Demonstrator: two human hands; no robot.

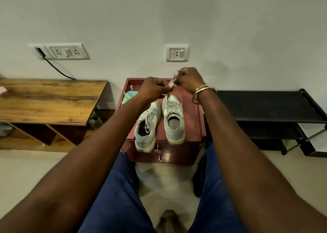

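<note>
We see the left hand (153,88) and right hand (190,80) curled tight, apparently pinching the flat woven laces (168,96) of a grey sneaker (176,133).

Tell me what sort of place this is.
Probably a room at home, maybe a bedroom or entry corner: sneakers sit on a small drawer cabinet, a black shoe rack stands beside it, and a wooden desk on the other side. The left hand and right hand pinch a lace.

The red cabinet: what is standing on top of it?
A left shoe and a right shoe stand side by side. Behind them lies a green thing, partly covered by the left hand, so I cannot identify it.
</note>
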